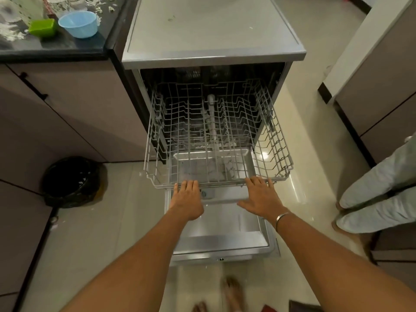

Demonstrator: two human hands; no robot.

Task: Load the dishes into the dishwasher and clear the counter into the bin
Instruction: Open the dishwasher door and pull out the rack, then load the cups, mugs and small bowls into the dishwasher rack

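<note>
In the head view, a dishwasher is seen standing with its door folded down flat toward the near side and its wire rack drawn out over the door. The rack is seen to hold no dishes.

The left hand is laid palm down on the near rail of the rack, left of centre; its fingers are held straight and close together, resting on the wire, and nothing is held in the grip. The right hand is laid on the same rail, right of centre; its fingers are spread a little and extended over the wire, the thumb is stretched out to the left, and the grip is likewise unclosed. A thin bangle is worn on the right wrist.

On the dark tabletop at the far left, a light blue bowl is seen upright, with a green container just beside it on the left and white scraps scattered around. A black-lined bin stands on the floor to the left of the dishwasher, against the cabinets. At the right edge, another person's legs are visible.
</note>
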